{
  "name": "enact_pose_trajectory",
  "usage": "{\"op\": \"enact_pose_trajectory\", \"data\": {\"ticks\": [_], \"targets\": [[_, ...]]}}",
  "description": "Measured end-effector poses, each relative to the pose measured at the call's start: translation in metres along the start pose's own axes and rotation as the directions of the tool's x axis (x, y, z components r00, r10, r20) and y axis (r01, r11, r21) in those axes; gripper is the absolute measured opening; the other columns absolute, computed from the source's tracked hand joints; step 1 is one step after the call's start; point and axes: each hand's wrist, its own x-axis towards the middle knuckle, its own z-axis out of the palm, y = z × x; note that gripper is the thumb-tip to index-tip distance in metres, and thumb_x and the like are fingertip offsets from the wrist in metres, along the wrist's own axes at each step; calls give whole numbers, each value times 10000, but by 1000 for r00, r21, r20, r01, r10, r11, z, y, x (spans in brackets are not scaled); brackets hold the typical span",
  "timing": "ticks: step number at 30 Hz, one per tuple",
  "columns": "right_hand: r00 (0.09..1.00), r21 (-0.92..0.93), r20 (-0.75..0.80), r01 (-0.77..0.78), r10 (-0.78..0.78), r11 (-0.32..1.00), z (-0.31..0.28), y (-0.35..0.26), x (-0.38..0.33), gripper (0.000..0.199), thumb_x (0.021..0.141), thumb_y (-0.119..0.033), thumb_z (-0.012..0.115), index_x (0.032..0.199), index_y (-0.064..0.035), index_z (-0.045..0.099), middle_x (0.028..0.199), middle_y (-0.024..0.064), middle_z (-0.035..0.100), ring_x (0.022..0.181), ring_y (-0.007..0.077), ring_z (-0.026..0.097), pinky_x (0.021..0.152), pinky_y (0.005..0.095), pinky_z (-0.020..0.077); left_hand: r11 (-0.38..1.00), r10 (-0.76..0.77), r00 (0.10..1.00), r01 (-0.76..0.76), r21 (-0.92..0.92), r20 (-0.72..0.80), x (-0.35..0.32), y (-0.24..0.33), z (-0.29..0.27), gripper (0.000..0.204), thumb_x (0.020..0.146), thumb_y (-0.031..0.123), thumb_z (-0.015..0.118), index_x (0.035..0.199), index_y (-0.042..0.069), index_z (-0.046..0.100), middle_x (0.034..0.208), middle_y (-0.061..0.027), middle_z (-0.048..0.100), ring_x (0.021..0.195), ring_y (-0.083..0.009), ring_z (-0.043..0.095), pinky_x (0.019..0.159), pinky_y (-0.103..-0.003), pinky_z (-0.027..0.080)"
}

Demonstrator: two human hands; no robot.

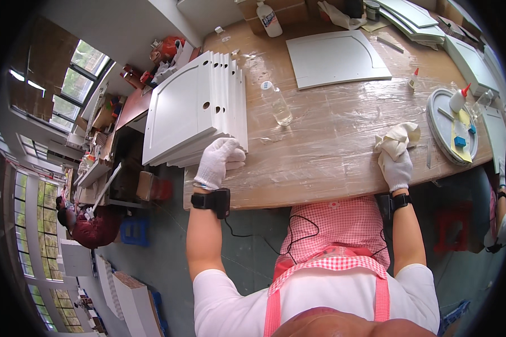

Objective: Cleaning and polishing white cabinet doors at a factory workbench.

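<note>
- Several arch-grooved white panels (180,109) were stacked just beyond the left grip (216,163), half-curled, its hold impossible to tell.
- The right grip (397,165) clasped crumpled cream cloth (399,139).
- Beyond both, a white bottle (269,20) bore printed lettering.

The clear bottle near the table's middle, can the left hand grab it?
Probably yes: the left hand is near the stacked white panels, but nothing big on the tabletop seems to block the clear bottle.

Film-covered table (320,157), stacked panels (180,109) set left, single panel (337,59) laid far, clear bottle (279,108) placed between, round tray (443,136) set right
</note>
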Motion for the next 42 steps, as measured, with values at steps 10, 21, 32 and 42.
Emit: {"op": "enact_pose_trajectory", "data": {"ticks": [10,21,32,42], "targets": [[997,-60,-42,62,-65,996,-10,-17,3,361,792,-257,828,1077,-83,691,972,166,720,904,389,705,774,435,567,875,467,823,-378,302,-324,189,-99,151,1003,703,125,933,1522,7,366,1419,-226,528,1304,-310,532,1113,-376,424],[988,-234,66,149,-137,961,-22,-5,1,302,827,-282,756,1084,-145,677,997,126,685,900,347,687,736,420,569,943,330,845,-277,184,-421,262,-85,107,874,788,88,848,1513,-23,372,1455,-177,522,1227,-278,579,1049,-385,485],[992,-179,95,99,-83,979,-23,-13,7,300,841,-270,765,1085,-126,668,1000,133,678,918,356,692,768,419,566,931,265,750,-37,362,-605,209,-77,160,632,855,309,830,1281,-74,561,1274,-196,614,1189,-324,599,1042,-404,472],[995,-179,65,91,-80,980,-19,-8,5,291,836,-284,765,1053,-119,664,988,140,677,891,356,687,750,425,563,26,494,762,-493,870,417,263,-33,297,665,906,419,712,1407,14,547,1497,-201,498,1376,-360,476,1177,-495,328]]}}
